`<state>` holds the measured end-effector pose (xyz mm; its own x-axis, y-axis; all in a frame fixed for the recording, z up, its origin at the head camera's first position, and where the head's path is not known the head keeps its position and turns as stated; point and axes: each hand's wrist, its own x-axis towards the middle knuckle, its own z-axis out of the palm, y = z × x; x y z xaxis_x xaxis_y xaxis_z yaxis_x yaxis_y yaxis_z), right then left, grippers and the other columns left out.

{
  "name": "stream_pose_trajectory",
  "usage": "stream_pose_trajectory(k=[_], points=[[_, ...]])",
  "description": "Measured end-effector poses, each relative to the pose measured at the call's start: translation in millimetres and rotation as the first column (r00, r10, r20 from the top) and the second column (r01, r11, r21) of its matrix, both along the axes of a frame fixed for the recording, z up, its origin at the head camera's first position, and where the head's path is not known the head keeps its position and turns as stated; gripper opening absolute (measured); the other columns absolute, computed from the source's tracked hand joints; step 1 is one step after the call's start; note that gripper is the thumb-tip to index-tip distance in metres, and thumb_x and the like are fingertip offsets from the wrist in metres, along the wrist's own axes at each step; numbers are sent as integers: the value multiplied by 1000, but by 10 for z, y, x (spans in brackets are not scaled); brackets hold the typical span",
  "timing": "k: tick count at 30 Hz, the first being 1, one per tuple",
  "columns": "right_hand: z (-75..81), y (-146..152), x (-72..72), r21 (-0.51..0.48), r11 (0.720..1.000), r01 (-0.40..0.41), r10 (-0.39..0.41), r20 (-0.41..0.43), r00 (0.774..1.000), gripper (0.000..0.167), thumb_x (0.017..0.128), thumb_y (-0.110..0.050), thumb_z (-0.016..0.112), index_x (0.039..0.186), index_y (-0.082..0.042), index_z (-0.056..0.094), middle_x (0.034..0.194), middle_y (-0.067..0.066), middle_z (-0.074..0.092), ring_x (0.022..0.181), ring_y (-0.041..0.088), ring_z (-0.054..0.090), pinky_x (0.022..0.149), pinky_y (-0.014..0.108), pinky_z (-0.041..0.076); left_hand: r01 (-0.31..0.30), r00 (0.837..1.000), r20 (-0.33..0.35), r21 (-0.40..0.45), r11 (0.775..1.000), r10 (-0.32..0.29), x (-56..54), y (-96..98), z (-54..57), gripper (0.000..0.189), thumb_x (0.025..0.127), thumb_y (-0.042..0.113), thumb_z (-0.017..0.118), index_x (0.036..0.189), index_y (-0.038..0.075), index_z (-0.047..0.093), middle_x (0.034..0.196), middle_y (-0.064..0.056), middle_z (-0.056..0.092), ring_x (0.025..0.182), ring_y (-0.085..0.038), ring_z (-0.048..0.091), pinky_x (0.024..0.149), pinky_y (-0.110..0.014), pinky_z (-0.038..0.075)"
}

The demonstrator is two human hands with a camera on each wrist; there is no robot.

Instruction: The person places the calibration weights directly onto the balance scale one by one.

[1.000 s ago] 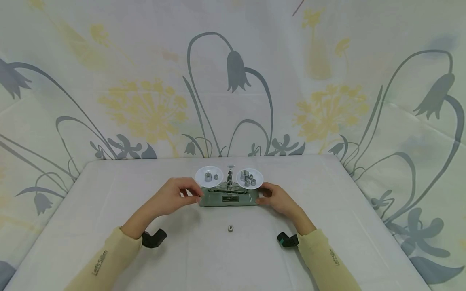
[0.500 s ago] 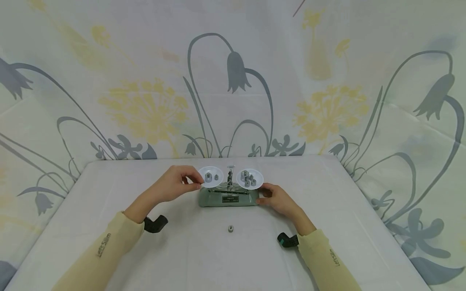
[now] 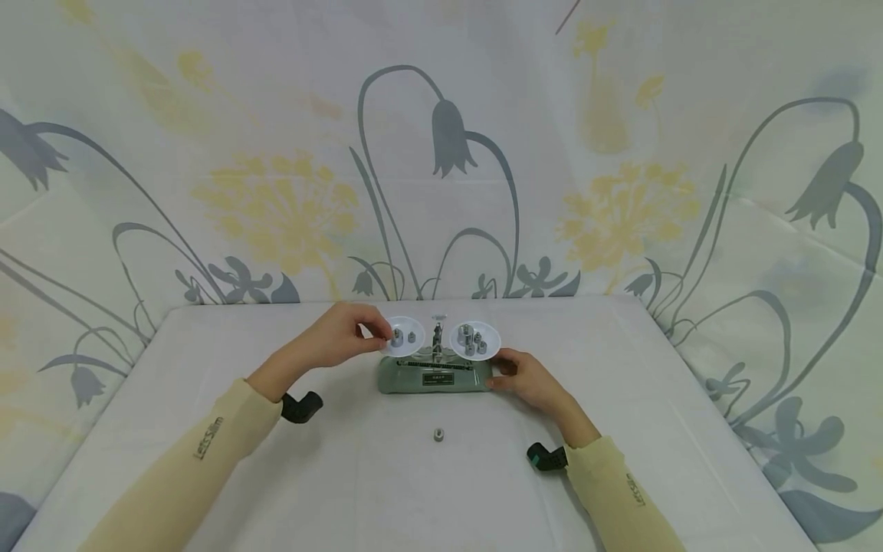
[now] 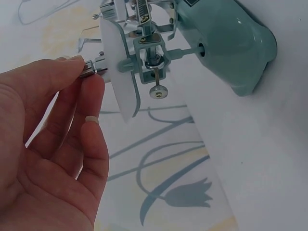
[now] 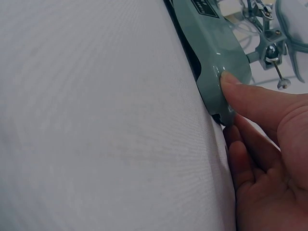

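Observation:
A green balance scale (image 3: 434,382) stands on the table with two white pans. On the left pan (image 3: 407,351) are two metal weights; the right pan (image 3: 493,343) bears several more. My left hand (image 3: 345,335) is at the left pan's outer edge, thumb and forefinger pinching a small metal weight (image 4: 88,70) over the pan's face in the left wrist view. With its thumb on the front of the base and its fingers curled behind the end, my right hand (image 3: 527,379) grips the scale's right end, as the right wrist view shows.
One loose metal weight (image 3: 438,435) stands on the white table (image 3: 441,498) in front of the scale. Behind the table hangs a flower-patterned cloth (image 3: 310,115). Black wrist cameras sit under both cuffs.
My left hand has left the scale's left end, moving up and inward to the left pan, where its fingertips now pinch a weight. The right hand has stayed in place.

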<state>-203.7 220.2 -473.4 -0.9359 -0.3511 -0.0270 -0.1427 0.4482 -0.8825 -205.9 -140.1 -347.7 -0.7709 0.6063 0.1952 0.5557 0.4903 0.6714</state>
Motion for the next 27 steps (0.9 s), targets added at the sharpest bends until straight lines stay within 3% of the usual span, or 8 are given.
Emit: stream_pose_trajectory(k=[7, 27], points=[[13, 3, 4, 5, 1000, 0, 0, -8, 1000, 54, 83, -8, 79, 132, 4, 58, 132, 19, 60, 126, 37, 53, 107, 50, 41, 24, 999, 33, -36, 999, -23, -59, 38, 11, 10, 88, 2, 73, 97, 7, 74, 95, 1, 71, 82, -15, 62, 68, -31, 54], [4, 7, 0, -5, 1000, -6, 6, 7, 1000, 55, 83, -9, 79, 132, 2, 58, 132, 18, 60, 126, 36, 53, 108, 50, 41, 65, 997, 45, -111, 992, -60, -194, 101, 19, 11, 87, -1, 73, 95, 7, 74, 96, 0, 71, 88, -16, 64, 73, -31, 54]])
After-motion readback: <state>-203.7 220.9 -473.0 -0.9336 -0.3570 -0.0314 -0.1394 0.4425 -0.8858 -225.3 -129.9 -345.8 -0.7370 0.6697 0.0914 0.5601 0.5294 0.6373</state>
